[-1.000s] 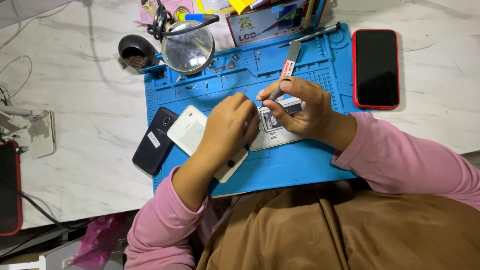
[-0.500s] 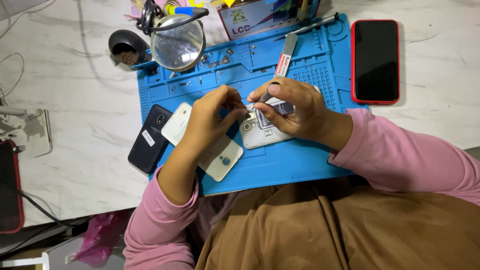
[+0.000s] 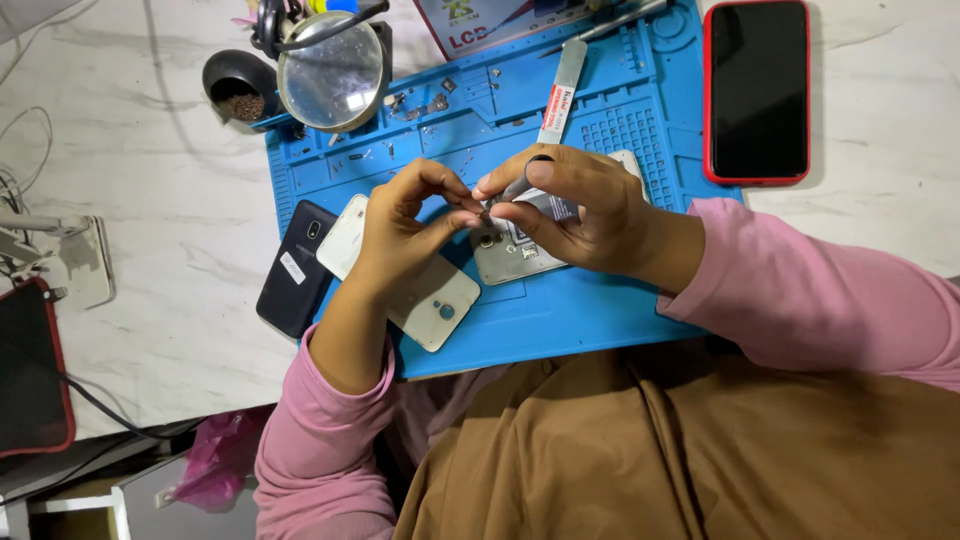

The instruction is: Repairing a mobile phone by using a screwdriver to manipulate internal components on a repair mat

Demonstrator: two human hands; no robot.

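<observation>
- head view: an opened phone (image 3: 505, 258) lies at the blue mat's (image 3: 600, 300) centre, under both hands.
- right hand (image 3: 580, 205) is clenched round a thin tool (image 3: 512, 190), tip at 9 o'clock.
- left hand (image 3: 405, 225) is pinched beside the tip; whether anything is held cannot be told.
- the tip is best kept steady, pressure light.

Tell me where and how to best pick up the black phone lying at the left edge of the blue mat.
Grip the black phone across its two long edges, near the middle, coming straight down from above. It lies flat, back up, and tilted, half off the blue mat. Its left long edge is free; the right one sits close to the white back cover under the left hand, so that side is probably tight for fingers.
</observation>
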